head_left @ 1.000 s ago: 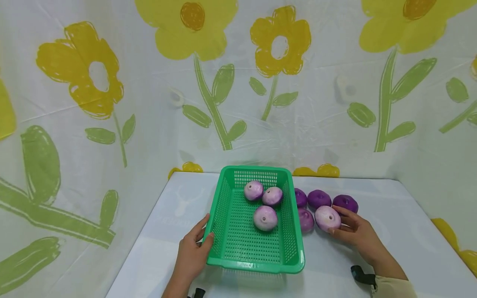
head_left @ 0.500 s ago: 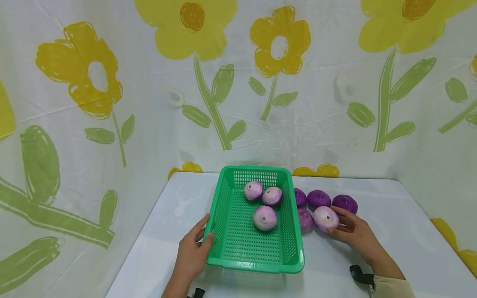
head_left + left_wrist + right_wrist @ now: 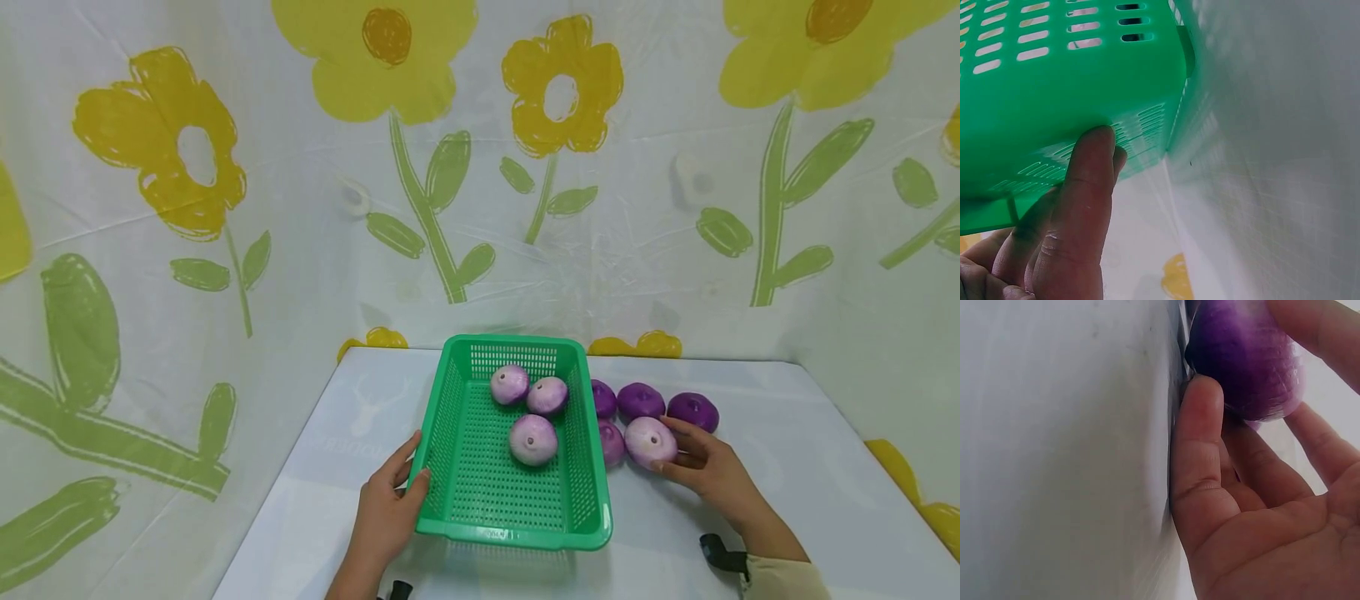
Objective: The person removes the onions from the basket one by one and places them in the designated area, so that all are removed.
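Observation:
In the head view a green plastic basket (image 3: 480,500) with perforated walls holds three pale purple onions, one of them a front onion (image 3: 533,440). My left hand (image 3: 390,504) grips the basket's left side, thumb at the rim; its fingers (image 3: 1082,200) lie against the outer wall in the left wrist view. To the right of the basket, my right hand (image 3: 712,471) holds a pale onion (image 3: 651,442) from its right side, with thumb and fingers curled about it. In the right wrist view this onion (image 3: 1244,362) sits close to the white tabletop.
Darker purple onions stand behind and beside the held one: a back middle onion (image 3: 641,402), a back right onion (image 3: 693,412), and two partly hidden by the basket. The white table (image 3: 780,417) ends at a flower-printed curtain (image 3: 592,275).
My right hand and the pale onion have slid slightly left, towards the basket, covering more of the pinkish onion beside it. The left hand and basket stay where they were.

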`<state>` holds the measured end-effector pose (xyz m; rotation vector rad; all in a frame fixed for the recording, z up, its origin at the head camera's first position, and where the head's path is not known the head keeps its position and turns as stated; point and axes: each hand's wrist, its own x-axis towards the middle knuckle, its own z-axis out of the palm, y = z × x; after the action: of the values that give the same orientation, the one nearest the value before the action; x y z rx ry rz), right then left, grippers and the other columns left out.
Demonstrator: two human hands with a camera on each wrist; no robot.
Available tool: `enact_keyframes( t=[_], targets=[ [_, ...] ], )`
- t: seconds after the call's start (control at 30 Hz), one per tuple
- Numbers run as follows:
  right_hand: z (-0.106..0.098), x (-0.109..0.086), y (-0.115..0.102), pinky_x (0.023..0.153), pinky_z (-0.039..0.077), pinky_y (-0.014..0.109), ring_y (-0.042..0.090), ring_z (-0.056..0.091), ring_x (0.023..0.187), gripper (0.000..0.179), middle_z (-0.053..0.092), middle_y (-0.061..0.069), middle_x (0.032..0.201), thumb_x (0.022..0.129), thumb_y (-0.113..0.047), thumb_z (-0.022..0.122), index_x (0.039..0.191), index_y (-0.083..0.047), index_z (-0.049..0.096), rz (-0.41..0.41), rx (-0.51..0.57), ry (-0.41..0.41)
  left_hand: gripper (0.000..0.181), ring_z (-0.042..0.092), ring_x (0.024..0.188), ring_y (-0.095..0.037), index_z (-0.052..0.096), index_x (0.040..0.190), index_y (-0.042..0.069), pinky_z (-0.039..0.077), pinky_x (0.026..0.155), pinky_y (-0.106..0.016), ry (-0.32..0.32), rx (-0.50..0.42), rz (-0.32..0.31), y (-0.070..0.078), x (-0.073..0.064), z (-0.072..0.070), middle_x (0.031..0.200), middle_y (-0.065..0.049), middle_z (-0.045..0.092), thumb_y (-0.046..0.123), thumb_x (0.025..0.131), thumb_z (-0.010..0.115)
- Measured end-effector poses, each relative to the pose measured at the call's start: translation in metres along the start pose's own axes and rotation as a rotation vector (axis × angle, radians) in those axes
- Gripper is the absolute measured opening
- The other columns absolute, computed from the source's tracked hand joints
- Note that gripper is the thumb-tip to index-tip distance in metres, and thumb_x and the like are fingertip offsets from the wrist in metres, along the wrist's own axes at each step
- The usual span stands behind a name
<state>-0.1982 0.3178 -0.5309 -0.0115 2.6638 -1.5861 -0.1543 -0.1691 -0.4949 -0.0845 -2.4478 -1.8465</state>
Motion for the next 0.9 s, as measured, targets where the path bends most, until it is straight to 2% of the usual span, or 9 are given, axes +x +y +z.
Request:
enact_keyframes(
  t=[0.13, 0.33, 0.47, 0.7, 0.9],
  targets=[
    [0.0006, -0.0002, -0.0007, 0.090, 0.060, 0.042, 0.044, 0.064, 0.124, 0.085, 0.058, 0.026, 0.146, 0.088, -0.033, 0.089, 0.160, -0.020, 0.047, -0.021, -0.026, 0.001, 0.058, 0.078, 0.094, -0.030, 0.047, 0.161, 0.018, 0.062, 0.067, -0.035, 0.005, 0.005, 0.005, 0.0010, -0.0008, 0.0001, 0.137, -0.022, 0.067, 0.016, 0.106, 0.066],
    [0.0012, -0.0005, 0.0003, 0.096, 0.056, 0.053, 0.045, 0.063, 0.125, 0.083, 0.058, 0.026, 0.148, 0.087, -0.035, 0.090, 0.159, -0.021, 0.050, -0.063, -0.108, 0.004, 0.058, 0.078, 0.092, -0.029, 0.047, 0.161, 0.019, 0.062, 0.067, -0.034, 0.017, 0.015, 0.010, 0.0016, -0.0011, 0.0003, 0.135, -0.021, 0.068, 0.015, 0.106, 0.066],
    [0.0007, -0.0005, 0.0007, 0.098, 0.054, 0.058, 0.045, 0.062, 0.126, 0.085, 0.056, 0.026, 0.150, 0.087, -0.036, 0.090, 0.160, -0.022, 0.048, -0.059, -0.113, 0.000, 0.058, 0.078, 0.093, -0.029, 0.048, 0.161, 0.019, 0.062, 0.067, -0.035, 0.021, 0.022, 0.015, 0.0001, -0.0008, 0.0010, 0.134, -0.023, 0.068, 0.014, 0.106, 0.066],
    [0.0012, -0.0007, 0.0015, 0.099, 0.053, 0.058, 0.044, 0.061, 0.127, 0.089, 0.057, 0.025, 0.149, 0.085, -0.033, 0.091, 0.161, -0.024, 0.047, -0.042, -0.103, 0.004, 0.058, 0.077, 0.099, -0.031, 0.048, 0.161, 0.025, 0.062, 0.068, -0.035, 0.032, 0.060, -0.013, 0.0010, -0.0013, 0.0021, 0.136, -0.021, 0.068, 0.016, 0.106, 0.066],
    [0.0010, -0.0005, 0.0008, 0.096, 0.055, 0.056, 0.045, 0.062, 0.126, 0.089, 0.057, 0.025, 0.149, 0.084, -0.030, 0.092, 0.160, -0.024, 0.047, -0.063, -0.127, 0.007, 0.058, 0.076, 0.103, -0.031, 0.048, 0.160, 0.027, 0.062, 0.070, -0.034, 0.045, 0.082, -0.008, 0.0016, -0.0009, 0.0012, 0.138, -0.022, 0.066, 0.016, 0.106, 0.066]
  ],
)
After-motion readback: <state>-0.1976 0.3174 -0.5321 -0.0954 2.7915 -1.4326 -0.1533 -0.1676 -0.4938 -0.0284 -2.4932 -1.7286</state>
